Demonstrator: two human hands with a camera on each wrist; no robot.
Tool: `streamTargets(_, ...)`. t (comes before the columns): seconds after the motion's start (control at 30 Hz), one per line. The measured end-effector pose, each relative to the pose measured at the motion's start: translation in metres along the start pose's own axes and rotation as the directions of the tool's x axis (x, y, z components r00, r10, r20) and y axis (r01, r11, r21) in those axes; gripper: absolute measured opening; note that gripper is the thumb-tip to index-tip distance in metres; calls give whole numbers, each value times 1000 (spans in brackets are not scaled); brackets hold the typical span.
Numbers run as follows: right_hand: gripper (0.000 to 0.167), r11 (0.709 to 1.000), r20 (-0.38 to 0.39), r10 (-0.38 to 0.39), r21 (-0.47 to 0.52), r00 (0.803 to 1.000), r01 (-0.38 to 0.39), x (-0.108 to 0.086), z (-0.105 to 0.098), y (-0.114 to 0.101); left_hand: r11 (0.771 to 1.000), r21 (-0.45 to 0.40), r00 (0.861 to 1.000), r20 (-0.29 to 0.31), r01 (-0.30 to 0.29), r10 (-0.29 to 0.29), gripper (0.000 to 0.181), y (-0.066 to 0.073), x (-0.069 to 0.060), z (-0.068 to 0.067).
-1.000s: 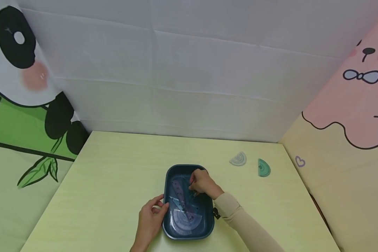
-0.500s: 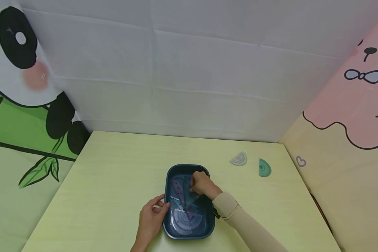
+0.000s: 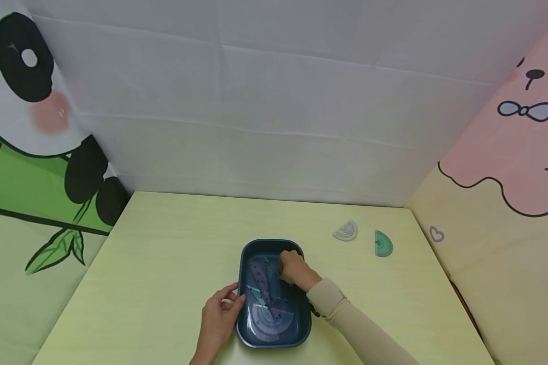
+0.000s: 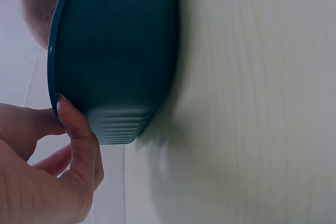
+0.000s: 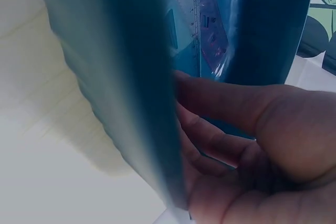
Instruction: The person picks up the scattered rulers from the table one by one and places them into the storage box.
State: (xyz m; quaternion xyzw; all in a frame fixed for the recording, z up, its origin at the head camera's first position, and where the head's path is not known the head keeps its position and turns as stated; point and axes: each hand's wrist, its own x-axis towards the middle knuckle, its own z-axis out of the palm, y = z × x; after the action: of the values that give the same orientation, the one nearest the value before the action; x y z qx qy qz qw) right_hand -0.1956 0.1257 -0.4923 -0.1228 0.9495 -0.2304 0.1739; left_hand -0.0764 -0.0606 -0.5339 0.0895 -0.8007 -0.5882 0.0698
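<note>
A dark blue-teal tray point(image 3: 274, 346) stood on the pale yellow-green table point(image 3: 178, 248), in its near middle, with its long axis running from near to far and its far end tipped very slightly left. It was a deep rectangle with rounded corners and a smooth rim; on the outside its wall bore a patch of shallow parallel ridges.

Inside lay overlapping drawing pieces, mostly see-through. A purple ruler point(image 3: 259, 276) slanted from far left toward near right, dotted with small dark marks. A light blue piece point(image 3: 255, 294) crossed it at a slant on the left, and at the near end sat a clear protractor point(image 3: 267, 324), its curved edge toward the near side. The right wrist view showed printed scale marks and cut-out slots among the pieces.

The left hand point(image 3: 220, 315) had its grip on the tray's left rim, pinching it between thumb and fingers. The right hand point(image 3: 298, 270) reached into the far right part of the tray with bent fingers; whether its grip held a piece could not be told, since the fingertips were hidden.

Beyond the tray to the right lay a greyish protractor point(image 3: 345, 230), its straight edge facing far left, and a green protractor point(image 3: 383, 243), its straight edge running near to far and its curve facing right.
</note>
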Motion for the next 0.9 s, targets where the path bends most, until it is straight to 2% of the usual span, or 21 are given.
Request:
streamTargets(0.2, 33, 1000, -4, -27, -7, 1000, 27, -1, -2, 1, 1000, -3, 1000, 0, 4, -4, 37, 0, 0, 0)
streamTargets(0.47, 17, 995, -27, -97, 26, 995, 98, -3, -7, 2, 1000, 1, 1000, 2, 6, -6, 38, 0, 0, -1)
streamTargets(0.9, 13, 975, -76, -164, 139, 984, 173, -6, -20, 12, 1000, 3, 1000, 1, 13, -13, 37, 3, -1, -1)
